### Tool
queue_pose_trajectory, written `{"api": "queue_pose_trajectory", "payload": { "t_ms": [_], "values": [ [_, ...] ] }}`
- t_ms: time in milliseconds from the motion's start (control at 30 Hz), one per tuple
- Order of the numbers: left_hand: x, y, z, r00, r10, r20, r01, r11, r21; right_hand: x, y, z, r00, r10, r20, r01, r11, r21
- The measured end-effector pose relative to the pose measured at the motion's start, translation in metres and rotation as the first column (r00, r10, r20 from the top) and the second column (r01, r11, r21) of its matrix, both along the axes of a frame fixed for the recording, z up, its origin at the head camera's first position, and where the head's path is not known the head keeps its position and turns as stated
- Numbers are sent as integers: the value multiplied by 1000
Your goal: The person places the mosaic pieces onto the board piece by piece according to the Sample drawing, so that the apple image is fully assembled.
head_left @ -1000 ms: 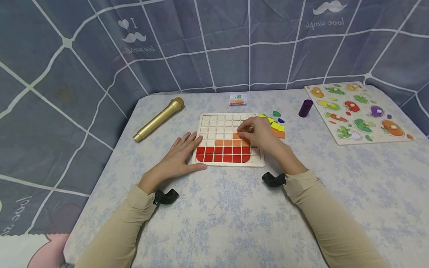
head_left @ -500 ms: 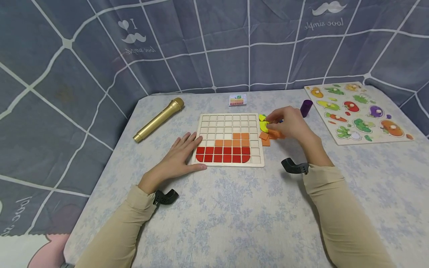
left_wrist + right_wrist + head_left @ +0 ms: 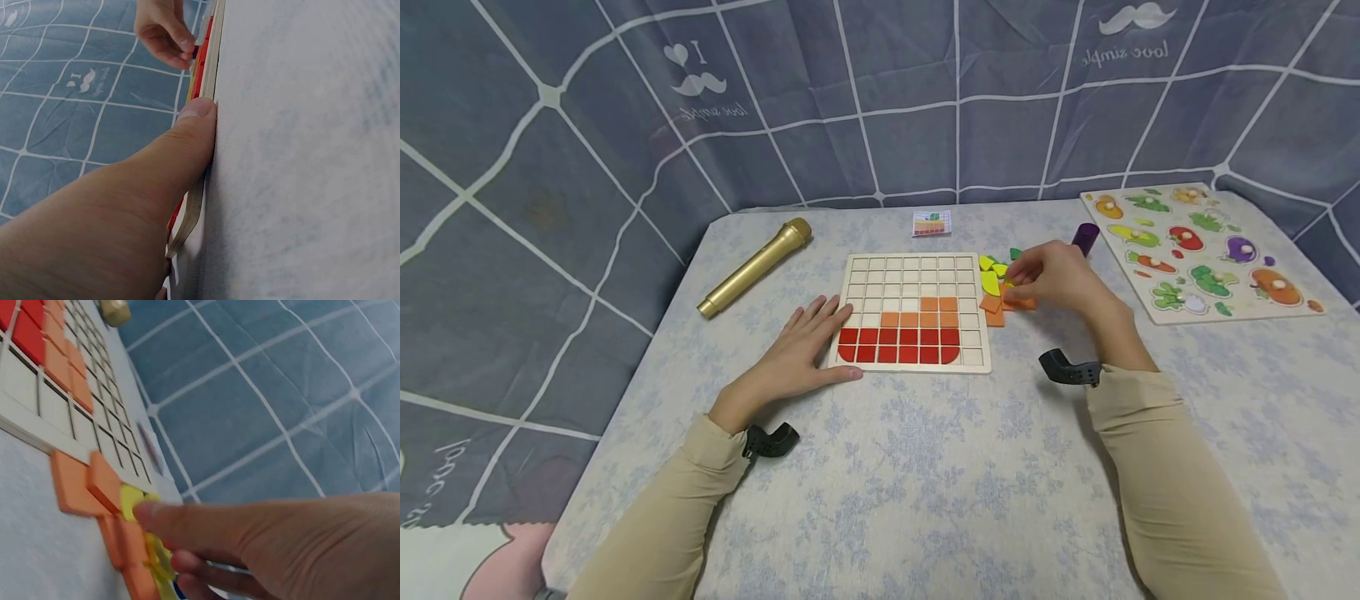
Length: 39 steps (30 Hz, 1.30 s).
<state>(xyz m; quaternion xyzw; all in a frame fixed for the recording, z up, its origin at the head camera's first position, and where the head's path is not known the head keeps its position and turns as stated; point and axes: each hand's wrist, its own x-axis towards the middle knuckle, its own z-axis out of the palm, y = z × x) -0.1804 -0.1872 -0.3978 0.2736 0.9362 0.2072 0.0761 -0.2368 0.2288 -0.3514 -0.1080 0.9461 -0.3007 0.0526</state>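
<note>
the left hand lay spread; whether the right hand gripped, i couldn't tell. its bump could scatter the piled tiles.

The table bears a grid board, tiles and microphone
</note>
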Motion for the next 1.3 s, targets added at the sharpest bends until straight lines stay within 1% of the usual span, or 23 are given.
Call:
{"api": "queue_pose_trajectory", "payload": {
  "t_ms": [200, 433, 567, 733, 833, 1067, 1167, 1300],
  "values": [
    [1, -1, 1, 1000, 3, 6, -3, 1000, 0, 0, -20, -3, 996, 87, 34, -86, 996, -19],
    [0, -1, 0, 1000, 1, 5, -1, 1000, 0, 2, -27, -4, 994, 99, 42, -98, 995, -19],
    [0, -1, 0, 1000, 0, 7, 0, 1000, 2, 2, -28, -3, 994, 108, 13, -108, 994, -12],
    [0, -1, 0, 1000, -1, 8, 1, 1000, 4, 2, -36, -5, 993, 100, -65, -101, 995, -16],
    [0, -1, 0, 1000, -2, 7, 2, 1000, 5, 2, -49, -8, 990, 114, -85, -118, 992, -45],
    [0, -2, 1, 1000, 0, 10, 0, 1000, 1, 9, -82, -17, 978, 186, -99, -195, 976, -97],
    [0, -2, 2, 1000, 2, 14, -2, 1000, 0, 12, -91, -20, 979, 172, -108, -184, 976, -115],
    [0, -2, 3, 1000, 1, 14, -1, 1000, 1, 15, -99, -24, 977, 147, -156, -171, 973, -156]
  ]
}}
